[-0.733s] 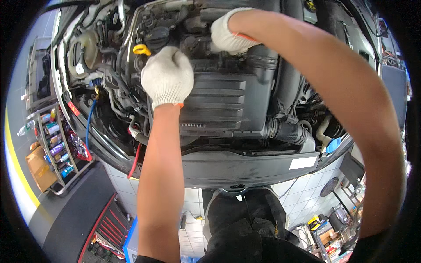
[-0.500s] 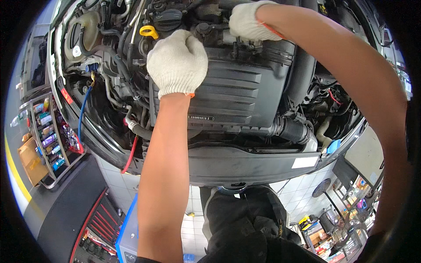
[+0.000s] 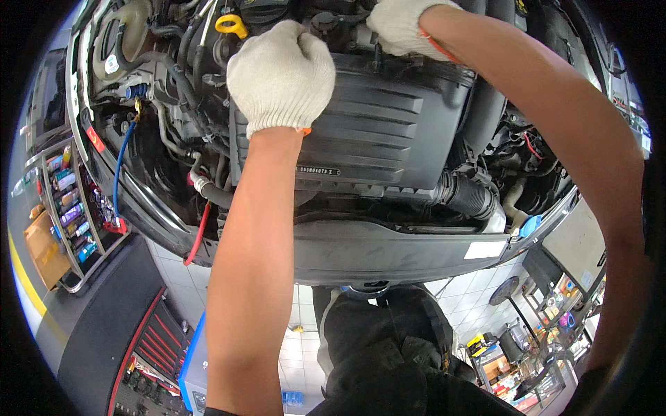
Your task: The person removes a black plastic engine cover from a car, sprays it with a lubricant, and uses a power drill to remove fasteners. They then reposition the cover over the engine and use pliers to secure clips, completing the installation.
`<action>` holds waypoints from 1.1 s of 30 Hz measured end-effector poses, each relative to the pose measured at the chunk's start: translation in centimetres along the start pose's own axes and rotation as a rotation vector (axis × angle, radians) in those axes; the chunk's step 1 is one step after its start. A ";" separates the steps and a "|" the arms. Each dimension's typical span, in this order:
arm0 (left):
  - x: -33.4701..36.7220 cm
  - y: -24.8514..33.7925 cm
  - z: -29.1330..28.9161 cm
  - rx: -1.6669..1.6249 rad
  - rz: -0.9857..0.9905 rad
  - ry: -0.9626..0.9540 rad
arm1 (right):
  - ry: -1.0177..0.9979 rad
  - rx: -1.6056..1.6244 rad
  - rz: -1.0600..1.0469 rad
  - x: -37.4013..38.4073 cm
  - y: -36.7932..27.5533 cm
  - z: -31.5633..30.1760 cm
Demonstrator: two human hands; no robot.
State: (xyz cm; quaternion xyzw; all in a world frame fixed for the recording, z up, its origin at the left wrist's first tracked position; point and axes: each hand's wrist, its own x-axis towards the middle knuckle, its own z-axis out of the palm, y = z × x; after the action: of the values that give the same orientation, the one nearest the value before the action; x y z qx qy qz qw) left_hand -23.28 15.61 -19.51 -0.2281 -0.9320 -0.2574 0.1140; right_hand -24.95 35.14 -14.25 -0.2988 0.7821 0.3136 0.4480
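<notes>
A black ribbed plastic engine cover (image 3: pixel 374 132) lies in the open engine bay. My left hand (image 3: pixel 281 80), in a white knit glove, is closed over the cover's far left part, its back facing up. Its fingertips and anything within them are hidden. At the cover's far right edge, my right hand (image 3: pixel 409 26), also gloved, has its fingers curled down. What they grip is out of sight. Just left of my left hand is a yellow ring-shaped dipstick handle (image 3: pixel 231 26), with a black cap (image 3: pixel 263 10) beside it.
A corrugated black air hose (image 3: pixel 470 197) joins the cover's near right corner. Blue (image 3: pixel 123 159) and red (image 3: pixel 200 236) hoses hang at the left. The car's front panel (image 3: pixel 388 253) crosses before me. A cart of bottles (image 3: pixel 76 215) stands left, a fan (image 3: pixel 504 290) right.
The view has shifted, so the engine bay sits higher in the picture. Both gloved hands stay at about the same parts of the engine cover.
</notes>
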 end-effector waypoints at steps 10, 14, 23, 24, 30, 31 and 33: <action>0.0 -0.2 -0.3 0.055 -0.103 -0.167 | 0.057 -0.030 0.116 -0.5 0.1 0.0; -0.1 -0.6 0.0 0.058 -0.079 -0.136 | 0.048 -0.061 0.128 -0.1 -0.1 0.4; 0.0 -0.6 0.0 0.075 -0.098 -0.159 | -0.058 0.006 0.099 -0.3 0.1 0.0; 0.0 -0.5 0.0 0.077 -0.106 -0.165 | -0.019 0.020 0.118 -0.3 0.1 0.0; 0.2 -0.1 0.0 0.053 -0.046 -0.072 | 0.051 -0.048 0.061 -0.3 0.1 0.5; 0.2 -0.1 0.1 0.038 -0.027 -0.035 | 0.046 -0.031 0.067 -0.2 0.1 0.6; 0.3 0.0 0.2 0.034 -0.027 -0.023 | 0.026 -0.006 0.067 0.1 0.4 0.6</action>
State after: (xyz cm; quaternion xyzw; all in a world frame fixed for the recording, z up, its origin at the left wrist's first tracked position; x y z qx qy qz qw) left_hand -23.53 15.84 -19.62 -0.2165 -0.9406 -0.2402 0.1036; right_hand -25.02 35.81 -14.47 -0.2782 0.7964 0.3269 0.4261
